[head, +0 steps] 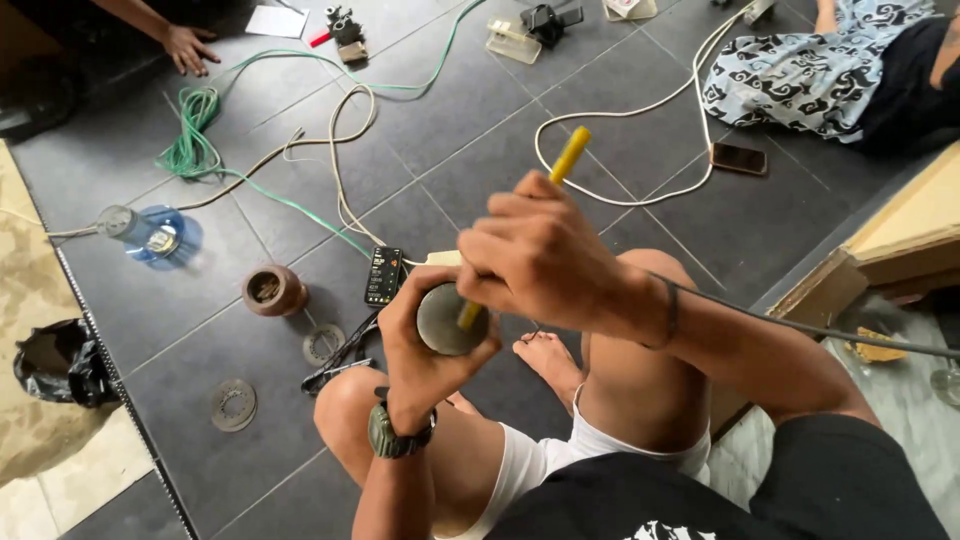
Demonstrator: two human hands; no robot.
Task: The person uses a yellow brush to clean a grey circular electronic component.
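The fingers [500, 225] of the right hand [545, 262] are curled tight round a yellow-handled tool [570, 155]; only the handle's top end and a short yellow stretch below the fist show, and its tip is hidden against the part it meets. The left hand [425, 340] wraps its fingers [400, 305] round a grey round metal part [447, 318], held above the person's bent knees; just its flat round face shows, the rest covered by the palm. A dark watch [398, 432] sits on the left wrist, a thin band on the right.

On the dark tiled floor [640, 90], just beyond the hands, lies a small black device [383, 275], partly covered by the left hand. Near it stand a brown cylindrical housing [273, 290] and two flat metal rings [233, 404]. A blue plastic bottle [150, 233] lies farther left, with a coil of green cable [190, 140] and white cords [640, 110] running across the tiles. A phone [738, 158] lies at the right. Another person's hand [190, 48] rests on the floor at the top left, its arm cut off by the edge; someone in patterned cloth [790, 70] sits at the top right, mostly out of view.
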